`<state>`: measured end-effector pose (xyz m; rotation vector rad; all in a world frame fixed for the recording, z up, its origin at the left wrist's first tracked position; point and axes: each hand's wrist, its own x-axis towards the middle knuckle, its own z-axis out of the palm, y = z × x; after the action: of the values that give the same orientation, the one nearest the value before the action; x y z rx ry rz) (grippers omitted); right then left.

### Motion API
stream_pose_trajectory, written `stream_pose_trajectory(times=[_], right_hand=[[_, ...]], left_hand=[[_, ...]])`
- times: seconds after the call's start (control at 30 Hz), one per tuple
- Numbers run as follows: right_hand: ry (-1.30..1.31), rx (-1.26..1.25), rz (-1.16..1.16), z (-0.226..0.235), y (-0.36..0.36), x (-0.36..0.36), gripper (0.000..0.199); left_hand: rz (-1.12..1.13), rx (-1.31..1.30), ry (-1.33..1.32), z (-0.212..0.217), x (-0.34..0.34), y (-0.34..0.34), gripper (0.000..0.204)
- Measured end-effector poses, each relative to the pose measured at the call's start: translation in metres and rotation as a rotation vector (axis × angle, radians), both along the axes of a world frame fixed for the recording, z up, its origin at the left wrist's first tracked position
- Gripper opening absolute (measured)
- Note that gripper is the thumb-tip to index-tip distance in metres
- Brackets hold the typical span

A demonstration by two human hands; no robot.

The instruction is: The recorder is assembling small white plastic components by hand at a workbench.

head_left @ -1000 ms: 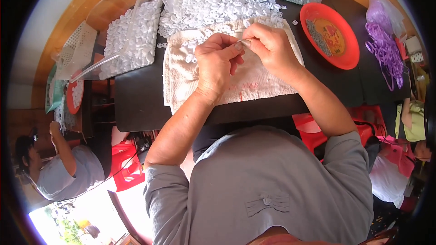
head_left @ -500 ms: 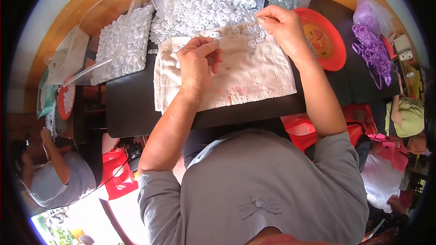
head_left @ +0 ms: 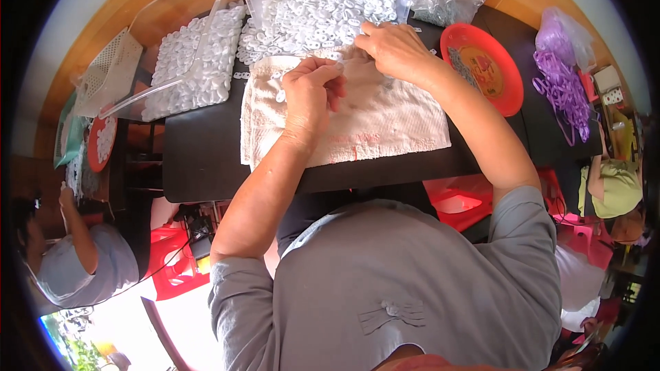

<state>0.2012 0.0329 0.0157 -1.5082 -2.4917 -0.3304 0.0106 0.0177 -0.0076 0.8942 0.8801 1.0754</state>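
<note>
Left of the cream cloth (head_left: 395,127), a clear box (head_left: 161,87) holds rounded white pieces (head_left: 185,62). Over the cloth, the left hand (head_left: 307,93) pinches, contents unclear. Beyond it heap holed white pieces (head_left: 330,7); the right hand (head_left: 399,53), curled at its far edge, hides any grip. Right: red plate (head_left: 507,72).

No wording reads clearly: a blurred row of small red characters (head_left: 354,139) runs along the near edge of the cream woven cloth towel (head_left: 395,120) by the black table's (head_left: 206,165) front edge, and indistinct markings (head_left: 489,72) sit on the round red plate's (head_left: 509,55) yellow-orange centre.
</note>
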Motion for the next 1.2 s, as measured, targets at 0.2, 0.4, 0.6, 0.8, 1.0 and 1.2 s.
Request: stream_pose_trajectory(times=[0.2,0.4,0.6,0.8,1.0,1.2], right_hand=[[0.036,-0.008,0.021,0.003,-0.006,-0.005,0.011],[-0.031,-0.016,0.193,-0.005,-0.018,-0.028,0.007],[0.190,-0.060,0.149,-0.017,-0.018,-0.023,0.008],[0.372,0.050,0.106,-0.026,-0.023,-0.019,0.009],[1.464,-0.643,-0.126,0.006,-0.037,-0.009,0.014],[1.516,-0.605,-0.129,0.004,-0.045,-0.009,0.017]], left_hand=[[0.023,0.003,-0.036,0.002,-0.001,0.000,0.009],[0.122,-0.046,-0.089,0.001,-0.002,0.003,0.007],[0.161,-0.031,-0.116,0.003,-0.003,0.002,0.007],[0.083,-0.023,-0.098,0.001,-0.001,0.001,0.008],[-0.028,0.030,-0.066,0.006,-0.001,-0.005,0.012],[-0.069,0.089,-0.036,0.007,0.004,-0.008,0.012]])
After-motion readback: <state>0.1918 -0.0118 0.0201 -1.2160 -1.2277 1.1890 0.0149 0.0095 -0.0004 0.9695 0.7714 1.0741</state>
